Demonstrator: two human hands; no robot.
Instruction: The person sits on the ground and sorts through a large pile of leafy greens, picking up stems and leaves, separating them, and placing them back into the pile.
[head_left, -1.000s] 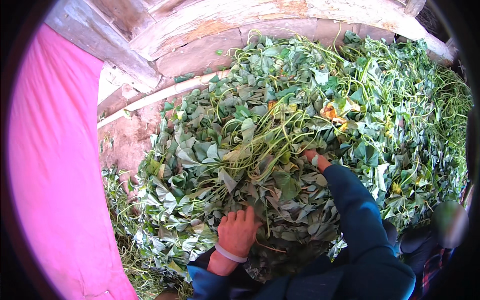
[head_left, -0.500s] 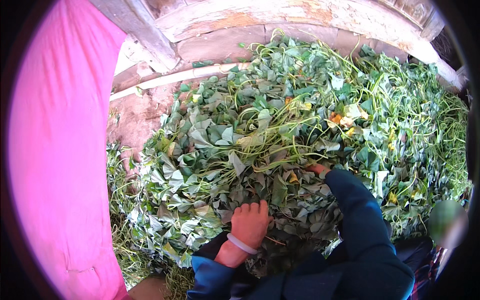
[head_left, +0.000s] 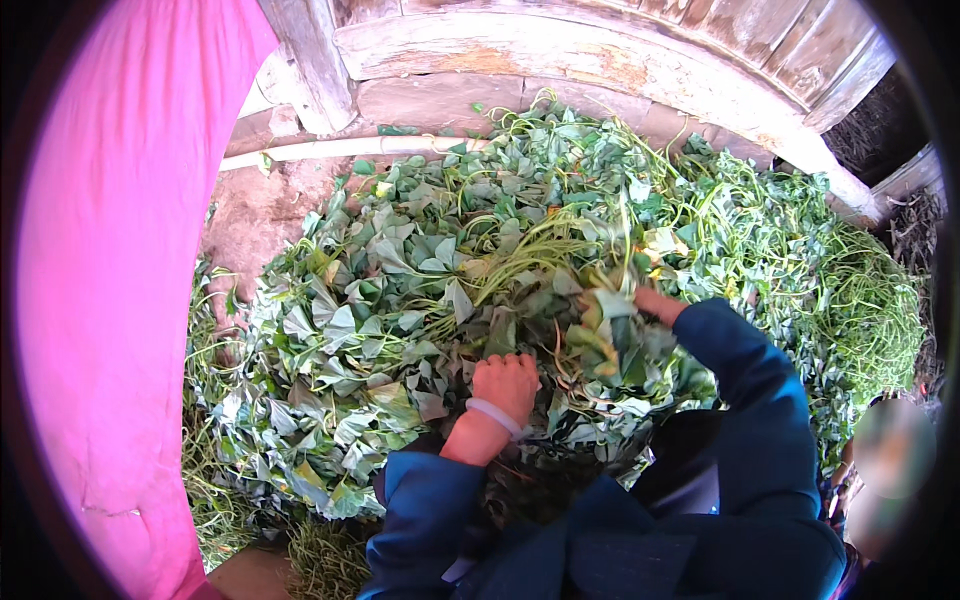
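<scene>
A broad heap of green leafy vines (head_left: 400,270) lies before me, some leaves yellowed or wilted. My left hand (head_left: 505,388), a pale bracelet (head_left: 495,416) at its wrist, is closed, knuckles up, at the near middle of the heap. Its fingertips go down among the leaves, so what they hold is hidden. Farther right, my right hand (head_left: 660,304) is closed on a bunch of leafy vines (head_left: 612,325), which is smeared by motion. Leaves partly cover its fingers. Long pale-green stems (head_left: 535,262) lie just beyond the two hands.
Pink cloth (head_left: 120,300) hangs along the left side. Behind the heap run a worn wooden beam (head_left: 600,60) and a low stone base (head_left: 440,100). A pale pole (head_left: 340,150) lies on bare earth (head_left: 270,205) at the far left. Another person is partly visible at the lower right.
My right hand has risen slightly away from me, and a bunch of leafy vines has come up with it. My left hand stays closed at the near middle. The view has shifted somewhat.
</scene>
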